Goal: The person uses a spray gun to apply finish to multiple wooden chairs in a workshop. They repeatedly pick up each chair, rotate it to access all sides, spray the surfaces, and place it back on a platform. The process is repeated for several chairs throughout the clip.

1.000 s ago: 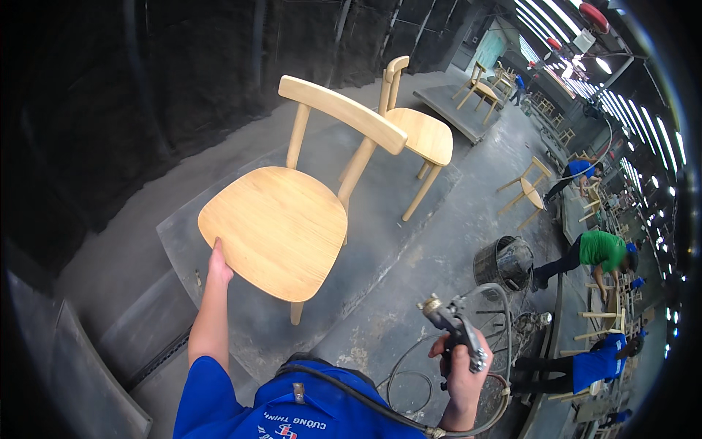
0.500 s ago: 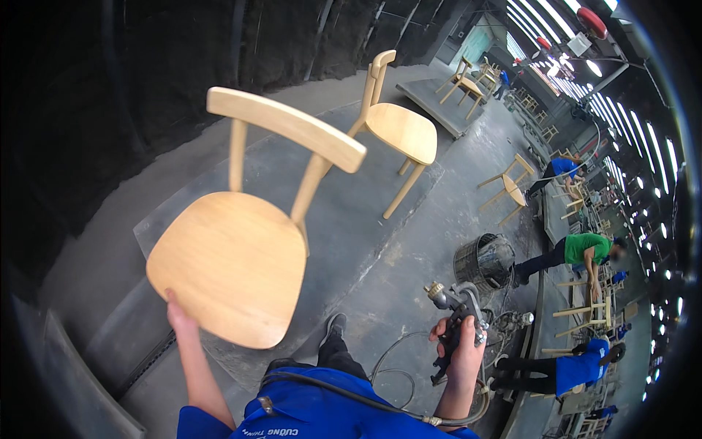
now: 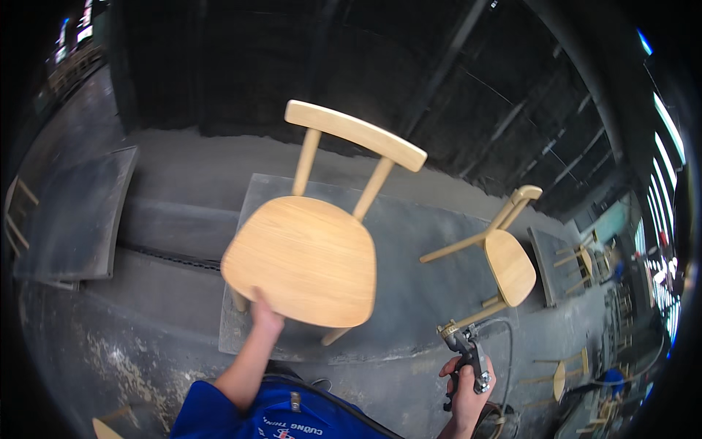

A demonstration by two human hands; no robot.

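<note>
Head view suggests work under way, remainder unclear: left hand [image 3: 268,317] clamped on the nearer chair [image 3: 303,260], right hand [image 3: 472,399] wrapped around a spray gun [image 3: 461,343].

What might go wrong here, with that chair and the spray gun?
The left fingers hold the near chair at one edge, so it might slip or tip if pushed.
The spray gun in the right fingers could bump the chair if swung too close.
The hose loops beside the gun and might snag.
</note>
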